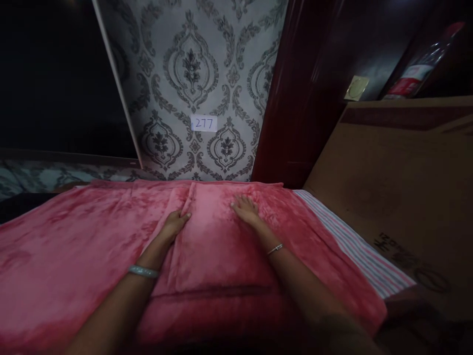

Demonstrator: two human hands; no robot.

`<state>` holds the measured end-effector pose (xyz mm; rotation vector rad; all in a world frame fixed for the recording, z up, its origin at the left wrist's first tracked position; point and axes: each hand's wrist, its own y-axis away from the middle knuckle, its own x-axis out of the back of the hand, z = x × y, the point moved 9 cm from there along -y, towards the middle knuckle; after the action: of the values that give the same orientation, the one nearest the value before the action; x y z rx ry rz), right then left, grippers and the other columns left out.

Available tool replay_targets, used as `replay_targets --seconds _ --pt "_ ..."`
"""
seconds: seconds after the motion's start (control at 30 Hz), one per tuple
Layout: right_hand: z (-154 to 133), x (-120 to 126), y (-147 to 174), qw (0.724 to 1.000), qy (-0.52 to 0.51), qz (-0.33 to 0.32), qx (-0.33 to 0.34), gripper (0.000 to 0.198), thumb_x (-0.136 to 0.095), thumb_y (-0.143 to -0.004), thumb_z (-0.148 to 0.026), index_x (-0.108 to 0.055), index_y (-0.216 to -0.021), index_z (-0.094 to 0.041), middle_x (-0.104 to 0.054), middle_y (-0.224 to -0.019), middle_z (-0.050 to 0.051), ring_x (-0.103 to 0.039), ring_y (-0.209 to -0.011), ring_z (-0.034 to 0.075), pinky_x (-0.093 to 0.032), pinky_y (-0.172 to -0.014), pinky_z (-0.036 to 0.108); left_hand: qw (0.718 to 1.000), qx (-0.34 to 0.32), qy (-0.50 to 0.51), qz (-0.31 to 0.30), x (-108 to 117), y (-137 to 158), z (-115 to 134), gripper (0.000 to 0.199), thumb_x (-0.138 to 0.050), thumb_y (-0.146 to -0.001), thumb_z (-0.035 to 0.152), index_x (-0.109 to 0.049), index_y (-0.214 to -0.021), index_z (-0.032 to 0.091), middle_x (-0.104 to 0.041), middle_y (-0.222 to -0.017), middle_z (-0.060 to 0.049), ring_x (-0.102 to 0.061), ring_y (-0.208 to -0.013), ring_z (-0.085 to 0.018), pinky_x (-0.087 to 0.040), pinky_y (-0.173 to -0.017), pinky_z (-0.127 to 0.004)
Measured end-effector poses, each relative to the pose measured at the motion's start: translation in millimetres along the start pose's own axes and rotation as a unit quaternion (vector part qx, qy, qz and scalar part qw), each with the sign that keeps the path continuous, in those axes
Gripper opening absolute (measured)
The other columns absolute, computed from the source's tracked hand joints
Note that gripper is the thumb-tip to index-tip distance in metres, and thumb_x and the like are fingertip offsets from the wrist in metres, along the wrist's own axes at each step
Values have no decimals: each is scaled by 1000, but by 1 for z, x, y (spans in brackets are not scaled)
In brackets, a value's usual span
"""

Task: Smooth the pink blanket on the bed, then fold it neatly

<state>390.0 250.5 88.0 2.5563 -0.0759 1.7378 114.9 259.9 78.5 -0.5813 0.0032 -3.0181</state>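
Observation:
A plush pink-red blanket point(214, 251) is spread out, with a folded section in its middle. At the left edge of that fold is my left hand point(174, 226), its thumb on top and its fingers curled round the fabric, partly hidden. My right hand point(246, 208) lies flat on the folded part to the right, palm down and fingers spread. A bangle circles my left wrist and a thin bracelet my right.
On the right, a striped cloth point(354, 241) shows beside the blanket, along a large cardboard box point(399, 187). A plastic bottle point(414, 76) rests on the box. Behind are patterned wallpaper point(192, 64), a dark red wooden panel point(291, 88) and a black screen point(59, 79).

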Motion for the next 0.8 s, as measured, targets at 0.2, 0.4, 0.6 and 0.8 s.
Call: replay_targets --seconds 0.2,0.4,0.6,0.8 --pt "-19 -19 34 993 76 41 79 61 -34 -102 -51 -30 -159 -29 -19 -169 4 -13 -155 29 -12 -122 57 992 -13 119 -48 -1 44 11 80 -74 -58 59 -61 -122 12 -70 -120 -14 -67 -104 -30 -57 -87 -39" --pt "-18 -22 34 993 81 46 76 60 -35 -102 -50 -31 -158 -28 -21 -168 5 -15 -155 29 -13 -122 57 997 -32 25 -65 -1 132 5 85 -70 -70 52 -47 -146 24 -48 -154 -7 -42 -144 -28 -37 -121 -40" --pt "-18 -18 32 996 53 8 67 60 -31 -103 -52 -28 -159 -31 -22 -168 6 -17 -154 30 -17 -120 58 991 -67 -114 16 19 143 -18 82 -50 -79 51 -38 -153 17 -43 -157 -6 -37 -147 -24 -30 -125 -39" --pt "-22 -17 39 996 55 -10 68 64 -37 -101 -54 -27 -160 -30 -19 -169 6 -14 -155 34 -14 -120 61 973 -96 -208 -1 34 136 -43 82 -49 -80 51 -39 -153 15 -57 -145 -10 -56 -131 -29 -44 -116 -42"
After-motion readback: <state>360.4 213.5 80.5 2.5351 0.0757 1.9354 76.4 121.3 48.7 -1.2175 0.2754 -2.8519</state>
